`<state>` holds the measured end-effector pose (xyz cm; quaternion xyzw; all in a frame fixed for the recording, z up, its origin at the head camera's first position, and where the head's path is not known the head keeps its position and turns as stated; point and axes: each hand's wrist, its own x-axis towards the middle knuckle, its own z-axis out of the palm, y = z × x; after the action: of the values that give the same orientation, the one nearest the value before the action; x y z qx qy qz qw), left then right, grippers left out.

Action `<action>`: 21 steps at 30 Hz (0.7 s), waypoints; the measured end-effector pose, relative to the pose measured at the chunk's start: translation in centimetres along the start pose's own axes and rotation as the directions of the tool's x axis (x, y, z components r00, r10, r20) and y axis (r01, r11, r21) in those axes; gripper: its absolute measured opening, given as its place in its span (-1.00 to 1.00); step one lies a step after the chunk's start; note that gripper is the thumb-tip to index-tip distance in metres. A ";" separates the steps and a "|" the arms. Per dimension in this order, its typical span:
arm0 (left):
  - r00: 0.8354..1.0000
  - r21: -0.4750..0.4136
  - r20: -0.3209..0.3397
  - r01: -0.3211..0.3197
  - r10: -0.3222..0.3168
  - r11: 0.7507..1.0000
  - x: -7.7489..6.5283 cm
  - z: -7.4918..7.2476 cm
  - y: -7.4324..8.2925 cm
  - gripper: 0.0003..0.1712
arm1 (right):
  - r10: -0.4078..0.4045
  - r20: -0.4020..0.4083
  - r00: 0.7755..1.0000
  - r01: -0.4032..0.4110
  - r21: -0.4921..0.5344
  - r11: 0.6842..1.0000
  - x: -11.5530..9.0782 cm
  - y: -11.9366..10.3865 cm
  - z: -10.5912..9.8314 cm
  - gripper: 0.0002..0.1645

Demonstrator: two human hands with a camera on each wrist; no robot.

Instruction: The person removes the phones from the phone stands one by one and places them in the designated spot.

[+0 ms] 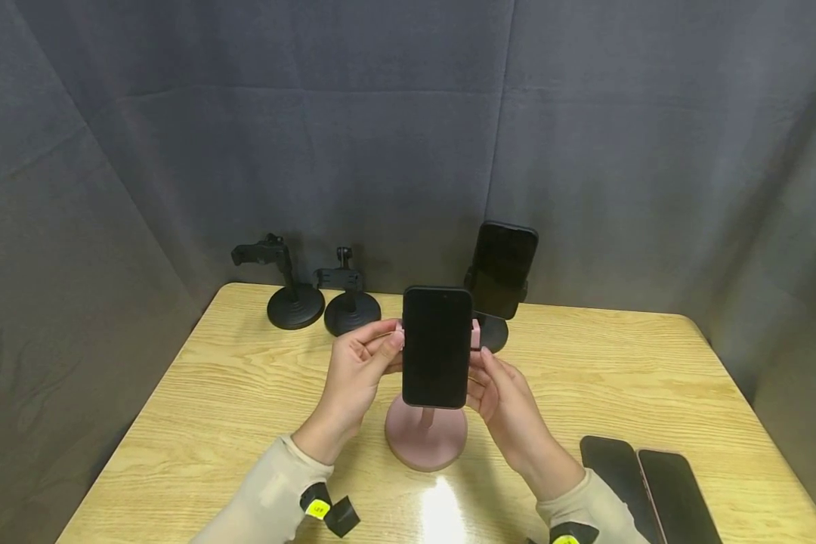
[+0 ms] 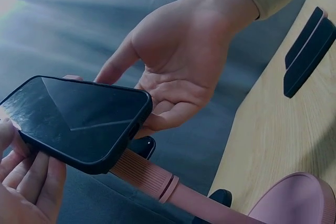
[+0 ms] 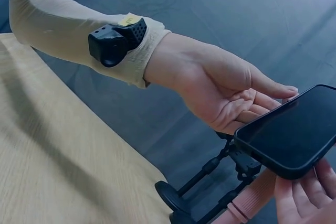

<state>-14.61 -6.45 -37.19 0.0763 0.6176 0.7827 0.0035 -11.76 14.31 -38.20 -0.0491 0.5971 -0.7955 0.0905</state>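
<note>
A black-cased smartphone (image 1: 437, 347) stands upright, screen toward me, in the clamp of a pink phone stand (image 1: 426, 438). Pink clamp ends (image 1: 475, 334) show at both long sides of the phone. My left hand (image 1: 360, 370) grips the left side, thumb at the clamp end and fingers reaching behind the phone. On the opposite side my right hand (image 1: 513, 408) holds the clamp, thumb at its lower edge and curled fingers partly hidden behind the phone. The left wrist view shows the stand's ribbed pink neck (image 2: 142, 173) under the phone (image 2: 79, 121).
Two black phone stands (image 1: 295, 305) (image 1: 352, 311) stand at the table's back left. Behind the pink stand, another black stand bears a tilted phone (image 1: 503, 268). Two phones (image 1: 619, 476) (image 1: 680, 495) lie side by side at the front right. Grey curtains (image 1: 408, 151) surround the wooden table (image 1: 585, 363).
</note>
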 end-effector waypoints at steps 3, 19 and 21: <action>1.000 -0.002 0.008 -0.013 0.013 1.000 0.1 0.0 0.0 -0.64 | 0.006 0.026 1.000 -0.006 -0.006 1.000 -0.1 0.2 -0.1 -0.57; 0.991 0.109 0.054 -0.128 0.123 0.986 0.0 -0.1 0.1 -0.67 | 0.116 0.047 0.992 -0.119 0.055 0.991 -0.5 2.0 -0.1 -0.56; 0.986 0.132 0.059 -0.160 0.154 0.978 0.0 -0.2 0.1 -0.68 | 0.128 0.066 0.990 -0.132 0.057 0.990 -0.5 2.2 0.0 -0.53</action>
<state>-14.60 -6.63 -37.17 0.1438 0.6614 0.7345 -0.0486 -11.05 13.82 -40.31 -0.0321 0.5712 -0.8040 0.1620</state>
